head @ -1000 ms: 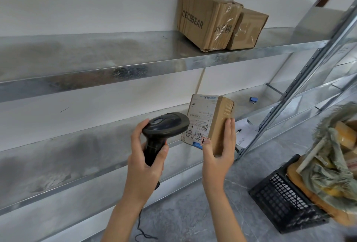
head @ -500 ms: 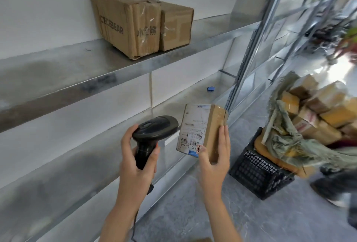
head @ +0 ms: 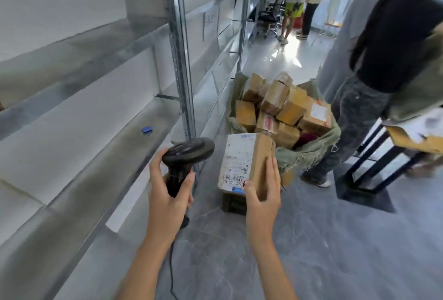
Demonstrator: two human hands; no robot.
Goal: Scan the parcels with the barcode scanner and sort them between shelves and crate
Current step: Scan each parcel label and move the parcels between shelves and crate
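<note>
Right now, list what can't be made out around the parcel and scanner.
- Parcel label text: too small and blurred in the head view; right hand covers its lower corner.
- Scanner trigger and window: hidden by left hand and its own head.
- Crate: mostly behind the parcel.
- Pile of boxes: labels blurred.

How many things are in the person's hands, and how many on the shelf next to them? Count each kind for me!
Black scanner: 1, gripped by the left hand
Brown parcel with a white label: 1, held by the right hand
Small blue thing lying on the shelf: 1
Total: 3
</note>
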